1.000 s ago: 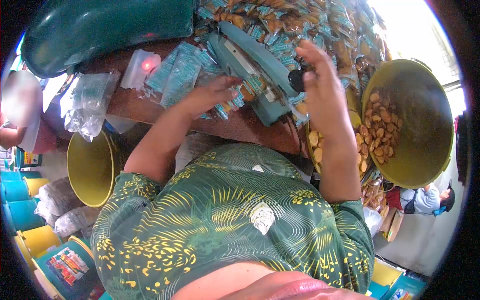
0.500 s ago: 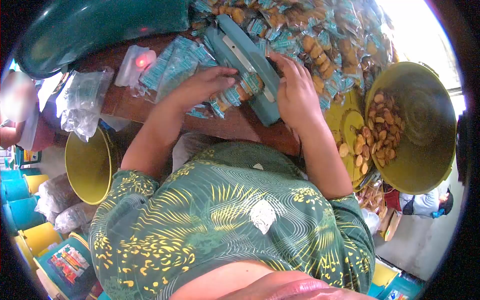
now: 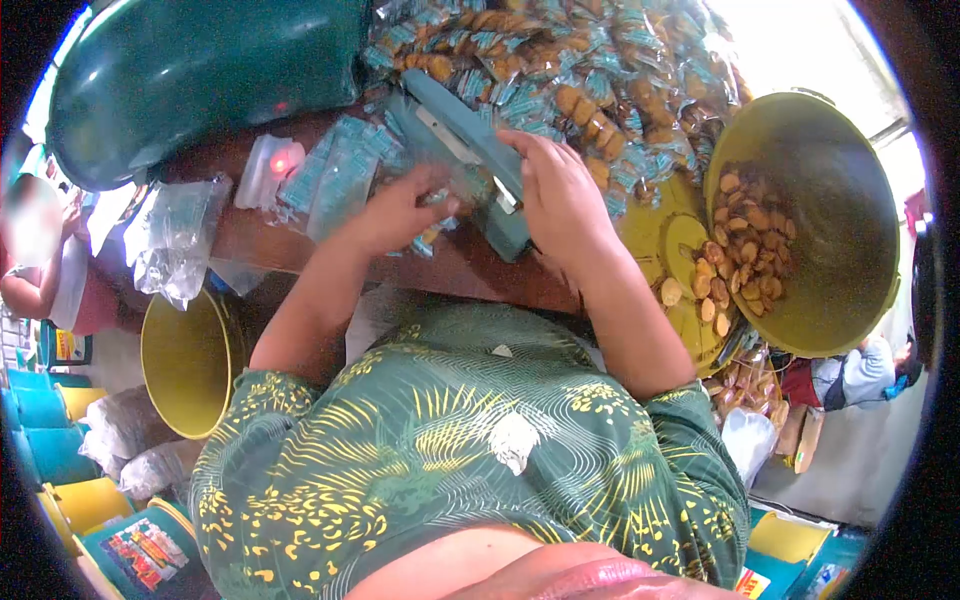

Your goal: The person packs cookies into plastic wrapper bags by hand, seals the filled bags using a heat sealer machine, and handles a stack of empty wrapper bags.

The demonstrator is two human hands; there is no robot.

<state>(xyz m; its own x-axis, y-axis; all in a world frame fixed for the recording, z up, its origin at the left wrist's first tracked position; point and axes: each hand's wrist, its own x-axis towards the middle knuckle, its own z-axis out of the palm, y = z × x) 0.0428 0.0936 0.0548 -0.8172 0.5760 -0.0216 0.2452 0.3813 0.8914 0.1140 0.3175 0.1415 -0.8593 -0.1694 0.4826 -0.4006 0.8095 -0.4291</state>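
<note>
On the brown table lies a blue-grey bag sealer [image 3: 465,115], slanting toward me. My right hand [image 3: 562,190] rests on the near part of the sealer's raised arm. My left hand [image 3: 400,208] is just left of the sealer, its fingers curled and smeared by motion. Close to its fingertips is a small filled packet [image 3: 432,238], partly hidden; whether the hand holds it is unclear. Flat printed bags [image 3: 343,172] lie to the left, beside a whitish item with a red light [image 3: 284,160]. A large pile of filled packets [image 3: 600,90] spreads beyond the sealer.
A tilted yellow basin [image 3: 835,220] holds brown slices at right, above a yellow lid [image 3: 690,240]. A big green container [image 3: 210,85] stands at upper left, clear bags [image 3: 180,235] below it. A yellow bucket [image 3: 190,365] is lower left. People are visible at both sides.
My right hand has come from above the sealer's right side down onto its arm. My left hand has drawn slightly back from the sealer, and the packet between its jaws is no longer plainly visible.
</note>
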